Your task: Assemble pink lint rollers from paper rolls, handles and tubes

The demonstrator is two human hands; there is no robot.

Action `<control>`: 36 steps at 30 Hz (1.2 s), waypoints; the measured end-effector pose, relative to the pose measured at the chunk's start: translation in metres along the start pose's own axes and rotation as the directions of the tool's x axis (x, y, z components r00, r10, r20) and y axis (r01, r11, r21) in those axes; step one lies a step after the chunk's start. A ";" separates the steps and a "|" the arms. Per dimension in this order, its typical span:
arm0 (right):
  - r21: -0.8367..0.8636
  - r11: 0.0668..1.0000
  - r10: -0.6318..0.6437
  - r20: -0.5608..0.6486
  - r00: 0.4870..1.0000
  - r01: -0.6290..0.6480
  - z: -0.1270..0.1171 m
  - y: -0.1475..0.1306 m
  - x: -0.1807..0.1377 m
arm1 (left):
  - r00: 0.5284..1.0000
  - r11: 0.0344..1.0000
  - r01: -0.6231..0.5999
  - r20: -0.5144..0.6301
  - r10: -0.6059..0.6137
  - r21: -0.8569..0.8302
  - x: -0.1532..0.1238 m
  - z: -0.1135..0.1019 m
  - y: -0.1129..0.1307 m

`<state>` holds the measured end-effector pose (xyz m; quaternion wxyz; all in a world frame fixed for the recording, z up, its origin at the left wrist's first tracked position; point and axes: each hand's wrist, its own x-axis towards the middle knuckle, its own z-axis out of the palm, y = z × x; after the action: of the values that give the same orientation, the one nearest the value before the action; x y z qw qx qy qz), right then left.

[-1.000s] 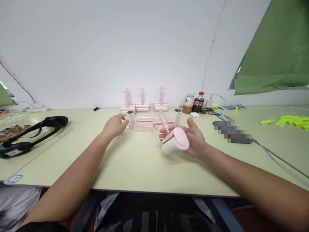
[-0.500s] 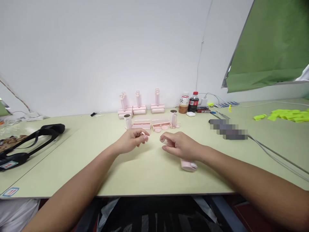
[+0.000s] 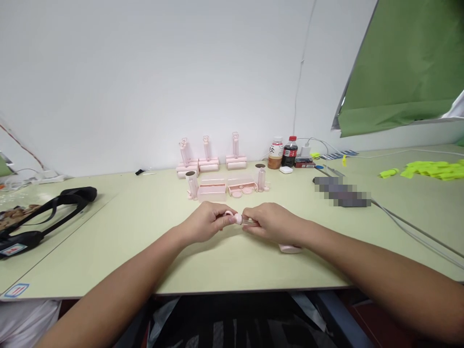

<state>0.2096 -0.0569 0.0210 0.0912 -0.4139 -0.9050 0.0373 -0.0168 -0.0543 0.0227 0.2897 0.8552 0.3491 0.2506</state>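
Observation:
My left hand (image 3: 206, 222) pinches a small pink cap (image 3: 235, 218) between thumb and fingers. It presses the cap against the end of a clear pink handle (image 3: 247, 221) that my right hand (image 3: 270, 222) grips. The pink roller body (image 3: 290, 249) of that piece pokes out under my right wrist, low over the pale green table (image 3: 224, 261). Both hands meet at the table's middle, fingers curled.
Behind the hands lie pink trays and upright tubes (image 3: 224, 186), with three finished pink rollers (image 3: 208, 162) by the wall. Two drink bottles (image 3: 284, 152) stand right of them. A black strap (image 3: 47, 208) lies left, cables (image 3: 409, 227) and green scraps (image 3: 431, 170) lie right.
My left hand came back from the far parts holding a small pink cap. My right hand turned the roller over and lowered it. The two hands have now met.

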 end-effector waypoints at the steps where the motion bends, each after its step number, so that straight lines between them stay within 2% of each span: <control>1: -0.010 1.000 0.008 0.010 1.000 -0.008 0.001 0.000 0.000 | 1.000 0.997 0.004 0.016 -0.005 0.075 0.000 -0.001 0.000; 3: -0.017 1.000 0.012 0.032 0.999 -0.011 0.002 -0.001 0.001 | 0.998 0.984 0.007 0.063 -0.018 0.177 0.000 0.000 0.000; 7: -0.051 0.999 0.007 0.094 0.996 -0.003 0.004 -0.003 0.001 | 0.988 0.969 -0.018 0.153 -0.021 0.248 0.000 0.008 0.004; 11: -0.086 0.996 0.015 0.125 0.992 -0.004 0.006 -0.005 0.000 | 0.987 0.938 -0.030 0.161 -0.027 0.345 -0.001 0.016 0.006; 16: -0.123 0.992 -0.025 0.127 0.992 0.041 0.010 -0.006 0.000 | 0.981 0.890 -0.102 0.195 0.015 0.444 -0.003 0.018 0.007; 19: -0.139 0.989 -0.035 0.127 0.991 0.053 0.012 -0.005 0.001 | 0.985 0.881 -0.090 0.175 0.008 0.465 -0.003 0.022 0.005; 23: -0.139 0.990 -0.012 0.107 0.994 0.026 0.010 -0.003 0.002 | 0.997 0.918 -0.038 0.082 0.006 0.395 -0.002 0.031 -0.001; 27: -0.126 0.992 -0.017 0.088 0.996 0.028 0.010 -0.003 0.001 | 0.995 0.942 -0.083 0.070 0.064 0.326 -0.003 0.034 -0.008; 30: -0.139 0.989 -0.035 0.099 0.994 0.049 0.011 -0.003 0.000 | 0.990 0.899 -0.133 0.101 0.100 0.418 -0.005 0.037 -0.009; 33: -0.104 0.993 -0.045 0.092 0.995 0.055 0.010 0.000 0.000 | 0.984 0.831 -0.176 0.071 0.163 0.528 -0.003 0.038 -0.009; 36: -0.050 0.998 -0.020 0.068 0.997 0.024 0.005 0.001 0.003 | 0.975 0.825 -0.210 0.055 0.213 0.525 0.004 0.031 -0.012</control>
<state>0.2075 -0.0538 0.0159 0.0506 -0.4046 -0.9127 0.0273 0.0001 -0.0539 -0.0057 0.0132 0.9344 0.3082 0.1781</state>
